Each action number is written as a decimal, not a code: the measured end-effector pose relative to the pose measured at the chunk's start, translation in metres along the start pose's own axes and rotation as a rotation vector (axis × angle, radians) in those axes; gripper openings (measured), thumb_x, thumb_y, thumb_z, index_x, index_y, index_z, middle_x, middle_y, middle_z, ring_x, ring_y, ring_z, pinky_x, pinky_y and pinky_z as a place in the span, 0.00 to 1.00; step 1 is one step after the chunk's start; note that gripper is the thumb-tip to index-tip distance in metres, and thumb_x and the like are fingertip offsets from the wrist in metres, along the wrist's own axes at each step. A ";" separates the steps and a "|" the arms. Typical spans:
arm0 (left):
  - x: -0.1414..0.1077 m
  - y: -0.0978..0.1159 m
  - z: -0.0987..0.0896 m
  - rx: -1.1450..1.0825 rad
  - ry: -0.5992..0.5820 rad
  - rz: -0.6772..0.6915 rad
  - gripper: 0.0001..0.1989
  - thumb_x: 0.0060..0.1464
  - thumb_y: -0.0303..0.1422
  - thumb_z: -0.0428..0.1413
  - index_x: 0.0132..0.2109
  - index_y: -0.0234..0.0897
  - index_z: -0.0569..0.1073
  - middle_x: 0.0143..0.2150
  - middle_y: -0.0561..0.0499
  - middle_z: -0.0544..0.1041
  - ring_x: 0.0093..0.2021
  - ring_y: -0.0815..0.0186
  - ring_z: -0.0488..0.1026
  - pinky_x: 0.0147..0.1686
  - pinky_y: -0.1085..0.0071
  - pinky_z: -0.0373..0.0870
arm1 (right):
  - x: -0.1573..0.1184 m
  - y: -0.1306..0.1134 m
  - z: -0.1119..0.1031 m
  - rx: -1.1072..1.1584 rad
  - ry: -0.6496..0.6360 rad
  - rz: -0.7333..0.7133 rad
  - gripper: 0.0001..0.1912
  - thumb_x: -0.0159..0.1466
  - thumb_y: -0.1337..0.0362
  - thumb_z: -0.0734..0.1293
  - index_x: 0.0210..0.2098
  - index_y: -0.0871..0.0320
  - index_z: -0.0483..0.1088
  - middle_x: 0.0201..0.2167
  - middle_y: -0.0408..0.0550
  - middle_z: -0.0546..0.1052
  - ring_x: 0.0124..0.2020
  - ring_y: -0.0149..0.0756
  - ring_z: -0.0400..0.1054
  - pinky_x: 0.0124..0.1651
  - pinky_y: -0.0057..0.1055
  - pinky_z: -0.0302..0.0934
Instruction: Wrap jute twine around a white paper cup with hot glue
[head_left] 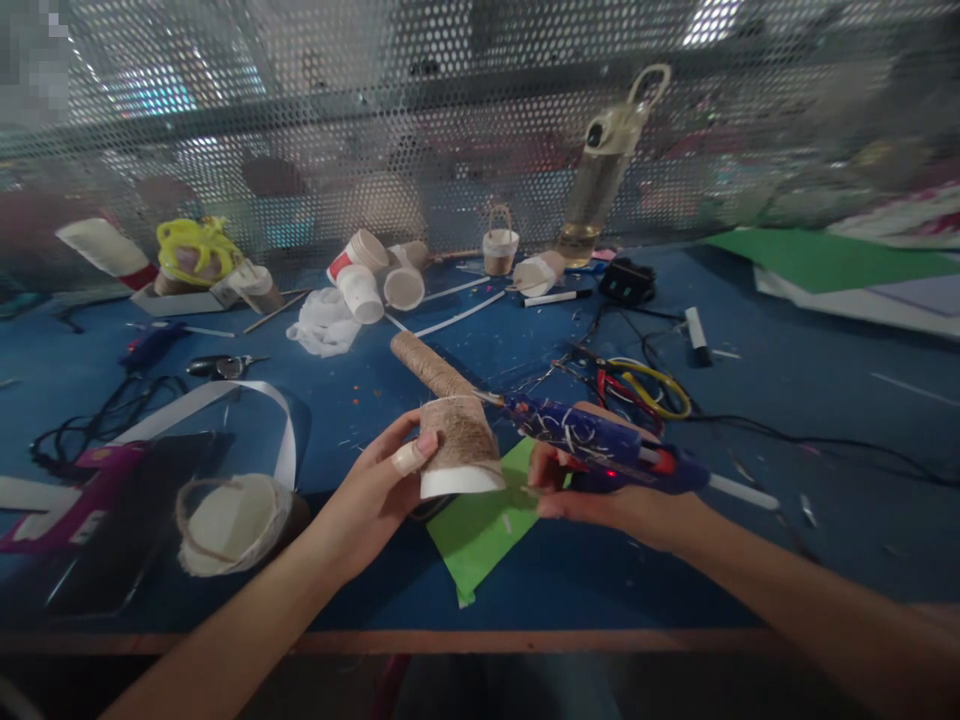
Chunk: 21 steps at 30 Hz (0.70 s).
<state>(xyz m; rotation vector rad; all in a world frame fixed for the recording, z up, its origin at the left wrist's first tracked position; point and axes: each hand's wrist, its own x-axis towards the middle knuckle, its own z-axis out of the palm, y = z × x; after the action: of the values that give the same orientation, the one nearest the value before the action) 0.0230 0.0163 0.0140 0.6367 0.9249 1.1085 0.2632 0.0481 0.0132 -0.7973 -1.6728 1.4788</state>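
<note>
My left hand point(397, 465) is closed around the side of a twine-wrapped paper cup point(459, 440), held tilted with its white, unwrapped band at the bottom. A bandage is wrapped round the thumb. In my right hand point(574, 485) is a blue hot glue gun point(577, 428), its red light lit and a glue stick point(742, 492) poking from the back. The gun's nozzle points left and meets or nearly meets the cup's upper edge; I cannot tell which. Behind the cup lies a roll of twine point(431, 365). Green paper point(480, 540) lies beneath the hands.
Scissors point(660, 390) and black cables lie right of the glue gun. Paper cups point(360, 290), a small basket point(500, 250) and a bottle point(596, 190) stand along the perforated metal screen point(450, 130). At left are a handled cup point(232, 525), a white ribbon point(281, 410) and another glue gun point(154, 342).
</note>
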 end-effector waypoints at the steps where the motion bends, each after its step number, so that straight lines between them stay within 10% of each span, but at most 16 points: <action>1: 0.000 0.000 0.000 -0.003 -0.002 -0.001 0.17 0.53 0.35 0.65 0.50 0.38 0.78 0.48 0.45 0.81 0.47 0.59 0.79 0.44 0.69 0.73 | 0.000 0.001 0.000 -0.015 -0.001 -0.008 0.16 0.50 0.70 0.79 0.33 0.54 0.71 0.30 0.40 0.77 0.28 0.32 0.73 0.32 0.31 0.71; 8: 0.000 0.000 0.001 -0.020 0.010 0.005 0.17 0.52 0.35 0.66 0.49 0.39 0.78 0.49 0.46 0.82 0.46 0.60 0.79 0.40 0.71 0.73 | -0.001 0.011 0.003 -0.191 0.096 -0.203 0.13 0.58 0.70 0.72 0.40 0.49 0.72 0.28 0.40 0.76 0.25 0.33 0.71 0.31 0.33 0.71; 21: -0.001 0.003 0.005 -0.007 0.072 0.007 0.18 0.51 0.35 0.66 0.49 0.37 0.76 0.46 0.45 0.82 0.46 0.58 0.79 0.44 0.67 0.73 | -0.002 0.005 -0.005 0.092 -0.098 0.007 0.08 0.62 0.63 0.72 0.35 0.56 0.69 0.30 0.42 0.75 0.28 0.29 0.72 0.28 0.26 0.70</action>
<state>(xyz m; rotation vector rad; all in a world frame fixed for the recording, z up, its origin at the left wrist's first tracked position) 0.0261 0.0168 0.0190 0.5973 0.9811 1.1467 0.2681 0.0494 0.0079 -0.6920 -1.6617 1.6101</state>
